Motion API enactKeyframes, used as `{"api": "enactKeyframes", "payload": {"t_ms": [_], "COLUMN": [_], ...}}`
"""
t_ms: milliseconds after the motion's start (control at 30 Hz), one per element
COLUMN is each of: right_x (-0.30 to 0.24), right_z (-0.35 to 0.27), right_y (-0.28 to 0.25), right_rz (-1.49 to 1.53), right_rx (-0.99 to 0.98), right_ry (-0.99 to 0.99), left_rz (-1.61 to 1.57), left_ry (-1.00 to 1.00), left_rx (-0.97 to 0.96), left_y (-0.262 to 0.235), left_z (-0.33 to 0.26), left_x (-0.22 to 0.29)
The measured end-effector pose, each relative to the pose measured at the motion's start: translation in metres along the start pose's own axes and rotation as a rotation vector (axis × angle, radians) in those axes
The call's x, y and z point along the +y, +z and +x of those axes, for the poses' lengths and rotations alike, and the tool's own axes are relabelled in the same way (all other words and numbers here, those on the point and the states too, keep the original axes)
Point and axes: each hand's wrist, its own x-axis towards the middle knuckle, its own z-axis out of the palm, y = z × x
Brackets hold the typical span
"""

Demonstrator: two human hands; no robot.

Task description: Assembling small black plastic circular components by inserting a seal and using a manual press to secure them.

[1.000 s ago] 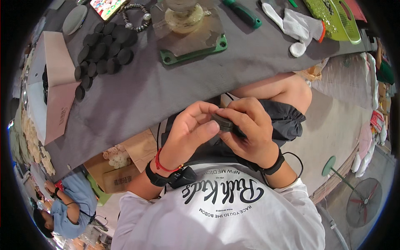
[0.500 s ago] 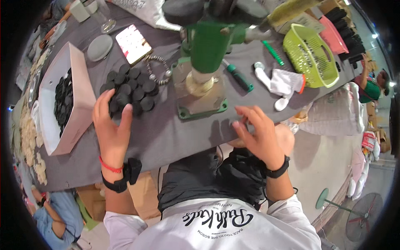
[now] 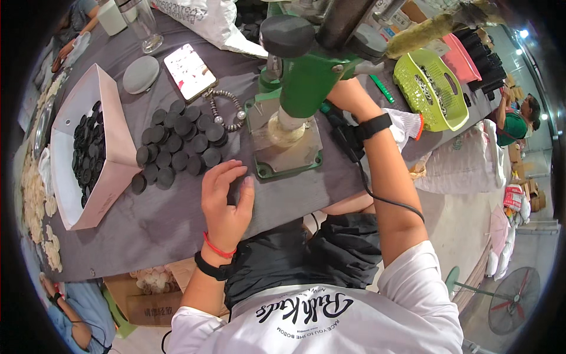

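Left hand: the person's left hand (image 3: 223, 197) is loosely spread, thumb and fingers parted with grey cloth showing between them; its fingertips point away from the body and rightward, toward the press's base plate (image 3: 290, 158).
Right hand: this hand (image 3: 354, 99) reaches forward on the press's right side; its fingers disappear behind the green column, so I cannot tell whether they are spread or pinching anything.
Press: the green press (image 3: 306, 85) stands on the table ahead of the person, between the hands; its column's long axis rises from the base plate, leaning slightly right at the top from here.
Lever: a yellowish wrapped bar (image 3: 433, 34) runs out to the upper right.
Black discs: the pile (image 3: 183, 138) sits left of the press, just beyond the left hand; being round, they have no long axis, and many turn a flat face upward.
Pink box: farther left, the open box (image 3: 121, 150) holds small black pieces (image 3: 89, 154), its long side running away from the person.
Right side: a white glove (image 3: 405, 125) lies near the green basket (image 3: 413, 99).
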Motion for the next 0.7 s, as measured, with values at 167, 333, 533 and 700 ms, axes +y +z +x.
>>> {"api": "enactKeyframes", "payload": {"t_ms": [167, 333, 533, 700], "right_x": [-0.086, -0.161, -0.194, -0.189], "right_z": [-0.052, -0.15, -0.223, -0.248], "right_y": [-0.053, -0.068, -0.045, -0.037], "right_rz": [0.116, 1.097, 1.462, 1.498], "right_rx": [0.272, -0.054, -0.206, -0.214], "right_ry": [0.177, 0.472, 0.615, 0.687], "left_rz": [0.001, -0.178, -0.45, -0.385], "left_ry": [-0.018, 0.044, -0.023, 0.093], "left_rx": [0.009, -0.179, -0.399, -0.487], "left_y": [-0.003, -0.003, 0.015, 0.022], "left_z": [-0.005, -0.011, -0.045, -0.052], "left_x": [-0.002, 0.006, 0.047, 0.048]}}
